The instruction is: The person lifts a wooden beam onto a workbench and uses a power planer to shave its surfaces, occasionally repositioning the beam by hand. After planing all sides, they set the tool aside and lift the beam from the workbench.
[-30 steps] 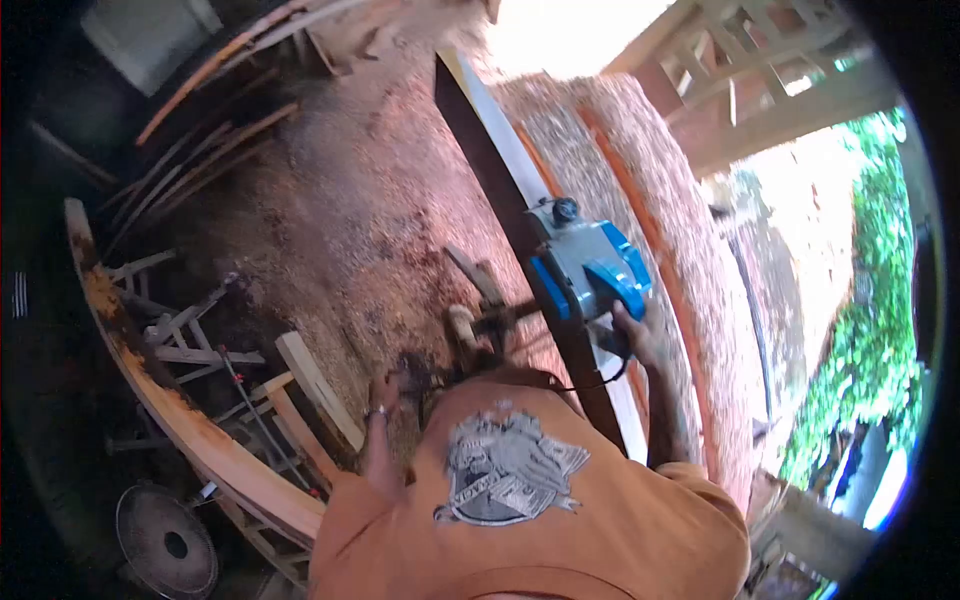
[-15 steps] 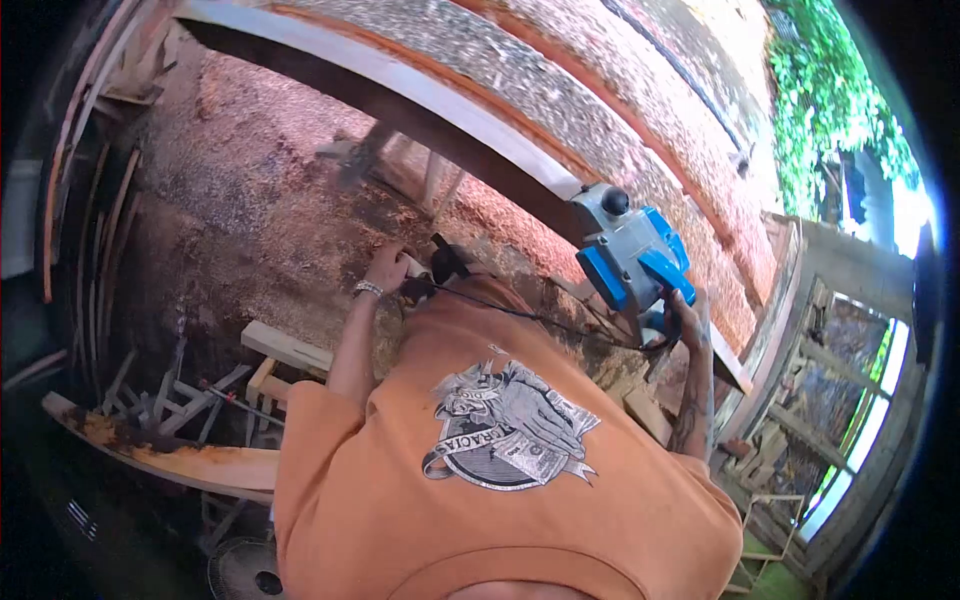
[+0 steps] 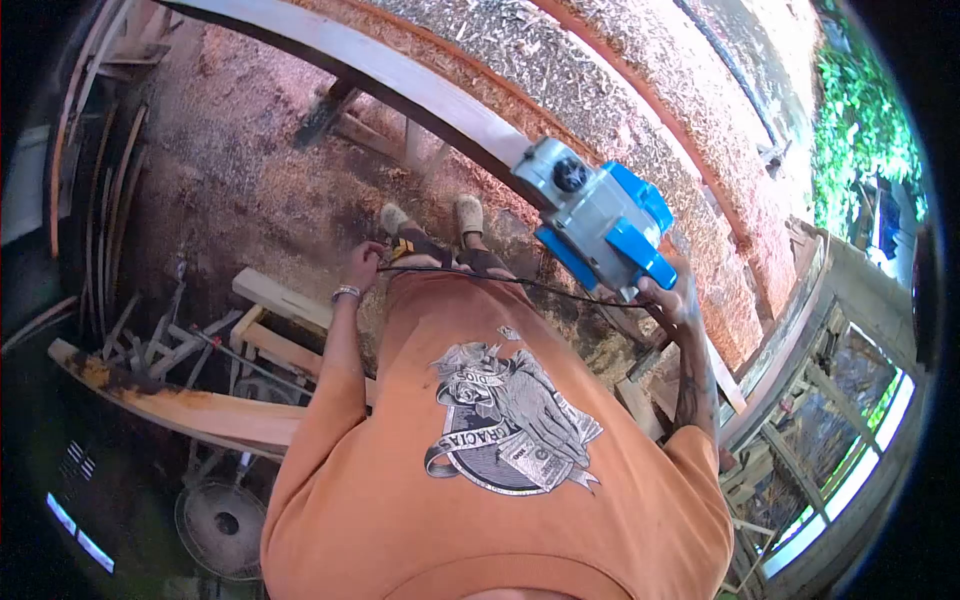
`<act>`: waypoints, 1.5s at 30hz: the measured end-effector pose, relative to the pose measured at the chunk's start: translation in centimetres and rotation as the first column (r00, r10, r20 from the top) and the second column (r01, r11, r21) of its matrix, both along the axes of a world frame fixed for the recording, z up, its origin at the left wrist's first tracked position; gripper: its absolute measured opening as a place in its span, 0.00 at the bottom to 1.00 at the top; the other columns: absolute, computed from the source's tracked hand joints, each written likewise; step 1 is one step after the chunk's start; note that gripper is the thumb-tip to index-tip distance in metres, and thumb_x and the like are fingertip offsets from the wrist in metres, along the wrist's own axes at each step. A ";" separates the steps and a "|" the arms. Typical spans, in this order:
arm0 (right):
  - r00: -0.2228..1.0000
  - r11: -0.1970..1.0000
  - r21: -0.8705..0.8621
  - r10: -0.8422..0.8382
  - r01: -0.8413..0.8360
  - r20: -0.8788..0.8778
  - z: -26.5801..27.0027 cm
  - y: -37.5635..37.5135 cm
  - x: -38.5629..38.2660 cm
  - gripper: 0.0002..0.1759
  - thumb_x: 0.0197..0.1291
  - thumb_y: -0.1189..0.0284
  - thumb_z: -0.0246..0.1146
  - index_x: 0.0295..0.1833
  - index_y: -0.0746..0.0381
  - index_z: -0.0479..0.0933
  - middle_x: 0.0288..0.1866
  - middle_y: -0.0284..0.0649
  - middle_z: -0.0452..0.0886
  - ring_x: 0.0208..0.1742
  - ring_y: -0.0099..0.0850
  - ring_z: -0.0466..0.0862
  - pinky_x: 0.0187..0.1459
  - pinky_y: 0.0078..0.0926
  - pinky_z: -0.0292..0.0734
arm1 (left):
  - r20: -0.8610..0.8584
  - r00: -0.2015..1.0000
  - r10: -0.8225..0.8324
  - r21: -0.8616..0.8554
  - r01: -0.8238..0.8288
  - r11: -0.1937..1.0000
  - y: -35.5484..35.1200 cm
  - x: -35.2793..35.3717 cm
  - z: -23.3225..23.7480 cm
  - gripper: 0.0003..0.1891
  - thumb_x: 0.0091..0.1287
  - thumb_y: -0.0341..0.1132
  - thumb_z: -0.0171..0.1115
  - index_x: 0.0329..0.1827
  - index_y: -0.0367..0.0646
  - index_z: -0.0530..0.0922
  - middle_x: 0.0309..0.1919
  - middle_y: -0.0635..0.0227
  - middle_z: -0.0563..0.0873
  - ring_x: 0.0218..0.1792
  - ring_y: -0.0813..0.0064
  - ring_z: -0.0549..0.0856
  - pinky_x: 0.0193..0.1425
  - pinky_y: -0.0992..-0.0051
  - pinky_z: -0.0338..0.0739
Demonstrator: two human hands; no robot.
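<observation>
A blue and grey electric hand planer (image 3: 590, 215) sits over the long wooden beam (image 3: 400, 70), its black knob facing up. My right hand (image 3: 668, 292) is wrapped round the planer's rear handle. From that end a black power cord (image 3: 530, 285) crosses in front of my orange shirt to the left. My left hand (image 3: 366, 264) has its fingers closed at the cord's left end, beside my thigh. A bracelet circles that wrist.
Wood shavings (image 3: 240, 150) cover the ground around my shoes. A trestle leg (image 3: 328, 112) stands under the beam. To the left lie a curved plank (image 3: 200, 410), a pale board (image 3: 280, 295) and a round fan (image 3: 220, 528). A wooden frame wall (image 3: 830, 440) rises at the right.
The planer has shifted left along the beam and now shows its knob more squarely. My left hand has moved slightly left, and the cord stretches straighter across my front. My view has tilted.
</observation>
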State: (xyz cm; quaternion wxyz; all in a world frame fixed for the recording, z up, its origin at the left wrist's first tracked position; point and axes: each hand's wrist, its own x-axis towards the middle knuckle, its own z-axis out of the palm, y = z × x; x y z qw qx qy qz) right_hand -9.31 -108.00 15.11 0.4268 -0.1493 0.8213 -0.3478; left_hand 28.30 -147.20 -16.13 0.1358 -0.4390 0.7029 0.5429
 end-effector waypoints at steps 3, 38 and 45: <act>0.993 0.994 -0.004 0.109 -0.109 -0.038 -0.2 -4.6 -2.1 0.31 0.54 0.45 0.76 0.32 0.66 0.80 0.22 0.30 0.76 0.27 0.20 0.74 0.29 0.26 0.67 | 0.112 0.994 0.006 -0.067 0.002 0.998 -0.8 1.0 0.7 0.15 0.72 0.36 0.57 0.56 0.44 0.85 0.34 0.63 0.90 0.34 0.70 0.87 0.41 0.66 0.81; 0.973 0.971 -0.069 0.229 -0.229 -0.008 -2.3 -70.0 -4.1 0.28 0.59 0.50 0.75 0.34 0.69 0.81 0.22 0.32 0.79 0.27 0.23 0.76 0.31 0.29 0.71 | 0.374 0.847 0.379 0.259 -0.487 0.834 -30.0 8.5 -9.1 0.14 0.73 0.32 0.55 0.53 0.40 0.86 0.32 0.60 0.89 0.28 0.71 0.86 0.36 0.68 0.81; 0.961 0.959 -0.078 0.265 -0.271 -0.076 -1.9 -82.1 -3.4 0.29 0.62 0.49 0.72 0.39 0.70 0.86 0.26 0.40 0.86 0.29 0.27 0.84 0.32 0.29 0.78 | 0.394 0.819 0.418 0.255 -0.534 0.806 -34.1 6.3 -6.8 0.15 0.74 0.34 0.54 0.55 0.43 0.86 0.29 0.63 0.90 0.26 0.73 0.89 0.31 0.67 0.82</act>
